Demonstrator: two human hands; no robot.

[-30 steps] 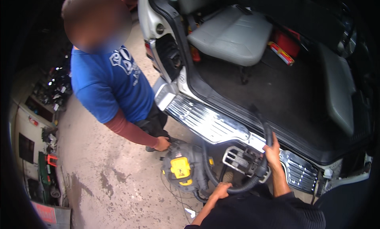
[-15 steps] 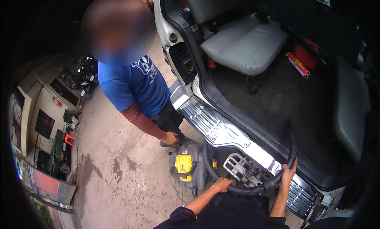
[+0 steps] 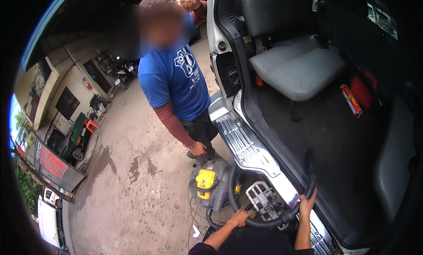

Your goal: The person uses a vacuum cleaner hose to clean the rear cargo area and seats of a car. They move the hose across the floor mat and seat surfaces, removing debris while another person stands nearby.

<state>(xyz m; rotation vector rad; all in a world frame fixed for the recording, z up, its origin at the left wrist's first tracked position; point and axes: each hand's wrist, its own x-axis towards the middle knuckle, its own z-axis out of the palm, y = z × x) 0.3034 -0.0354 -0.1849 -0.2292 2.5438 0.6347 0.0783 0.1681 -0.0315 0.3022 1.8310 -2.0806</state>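
My right hand (image 3: 307, 204) is wrapped round the ribbed black vacuum hose (image 3: 286, 217) above the van's metal side step. The hose's dark nozzle end (image 3: 309, 160) reaches over the sill onto the black floor (image 3: 282, 122) inside the vehicle. My left hand (image 3: 240, 217) closes on the same hose lower down, where it curves up from the vacuum cleaner (image 3: 213, 180), a grey drum with a yellow latch. A co-worker (image 3: 176, 87) in a blue shirt stands beyond it, one hand (image 3: 198, 148) low by the vacuum's top and the other raised.
A grey bench seat (image 3: 299, 70) stands inside; a red and yellow canister (image 3: 351, 100) lies beside a red item (image 3: 365, 89). The shiny step (image 3: 249, 145) runs along the doorway, with a metal pedal-like frame (image 3: 266, 200) beside it. A cable (image 3: 191, 211) trails on the concrete.
The view has swung left. Against the van floor, the nozzle and my right hand have shifted left and toward me. Both hands keep hold of the hose.
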